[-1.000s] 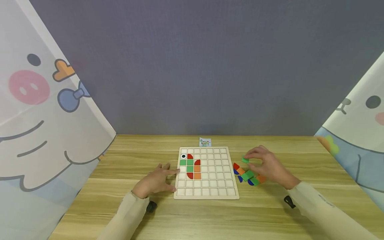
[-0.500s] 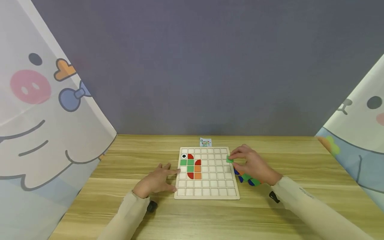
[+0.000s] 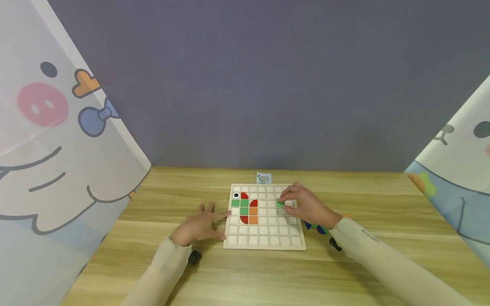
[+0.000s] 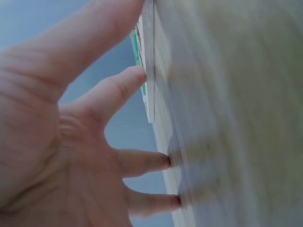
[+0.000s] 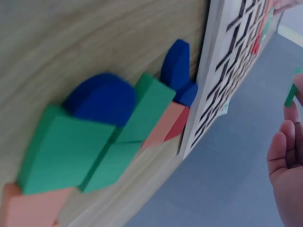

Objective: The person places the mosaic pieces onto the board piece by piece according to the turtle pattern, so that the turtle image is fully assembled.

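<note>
Right hand [image 3: 309, 207] pinches a green tile [image 3: 280, 202] above a gridded board [image 3: 263, 230]; left hand [image 3: 198, 225] lies spread at its left edge.
Nearest, the left hand grips nothing: thumb and forefinger touch the board, two other fingertips the worktop [image 3: 237, 276]. Just right of the board lie clustered loose tiles [image 5: 147, 113], blue, green, orange and red, partly hidden by the right hand in the head view. The board's left part bears coloured tiles [image 3: 244, 211], with an eye tile [image 3: 236, 195] near the far corner. Over its right part, the green tile, between thumb and fingertips, is raised clear of the grid. Just past the far edge lies a printed card [image 3: 263, 178]; a grey wall [image 3: 245, 85] stands behind.
</note>
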A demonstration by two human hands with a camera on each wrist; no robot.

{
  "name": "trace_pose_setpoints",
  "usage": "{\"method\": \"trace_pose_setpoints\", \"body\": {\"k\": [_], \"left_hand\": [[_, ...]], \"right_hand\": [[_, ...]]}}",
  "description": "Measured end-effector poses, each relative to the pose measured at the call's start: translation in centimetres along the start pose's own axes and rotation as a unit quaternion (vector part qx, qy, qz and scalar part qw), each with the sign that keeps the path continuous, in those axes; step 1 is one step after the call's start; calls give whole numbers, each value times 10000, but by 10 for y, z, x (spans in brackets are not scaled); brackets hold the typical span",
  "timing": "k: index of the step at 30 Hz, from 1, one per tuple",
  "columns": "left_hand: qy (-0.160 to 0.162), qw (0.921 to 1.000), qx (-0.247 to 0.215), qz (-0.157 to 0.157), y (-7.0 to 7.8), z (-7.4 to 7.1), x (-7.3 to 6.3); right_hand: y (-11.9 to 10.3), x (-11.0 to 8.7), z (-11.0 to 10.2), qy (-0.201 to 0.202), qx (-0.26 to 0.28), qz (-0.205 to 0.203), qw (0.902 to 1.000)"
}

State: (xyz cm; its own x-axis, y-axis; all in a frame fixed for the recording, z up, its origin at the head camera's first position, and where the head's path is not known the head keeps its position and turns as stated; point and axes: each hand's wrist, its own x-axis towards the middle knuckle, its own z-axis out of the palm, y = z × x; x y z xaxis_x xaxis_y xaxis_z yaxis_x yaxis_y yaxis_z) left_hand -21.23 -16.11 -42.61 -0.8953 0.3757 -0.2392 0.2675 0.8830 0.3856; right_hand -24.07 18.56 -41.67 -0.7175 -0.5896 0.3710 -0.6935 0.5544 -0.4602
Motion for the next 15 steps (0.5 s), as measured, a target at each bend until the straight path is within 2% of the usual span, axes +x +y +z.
{"method": "trace_pose_setpoints", "body": {"k": [3,10,15], "left_hand": [[-41,9999,-74,-58,0,-2,2],[-65,9998,-42,-206,2,-1,2],[-86,9994,-34,-323,3,-2,1]], "right_hand": [[1,9,5,-157,-21,25,9999],[6,29,24,-699,177,412,9965],[9,42,35,-864,132,466,9951]]}}
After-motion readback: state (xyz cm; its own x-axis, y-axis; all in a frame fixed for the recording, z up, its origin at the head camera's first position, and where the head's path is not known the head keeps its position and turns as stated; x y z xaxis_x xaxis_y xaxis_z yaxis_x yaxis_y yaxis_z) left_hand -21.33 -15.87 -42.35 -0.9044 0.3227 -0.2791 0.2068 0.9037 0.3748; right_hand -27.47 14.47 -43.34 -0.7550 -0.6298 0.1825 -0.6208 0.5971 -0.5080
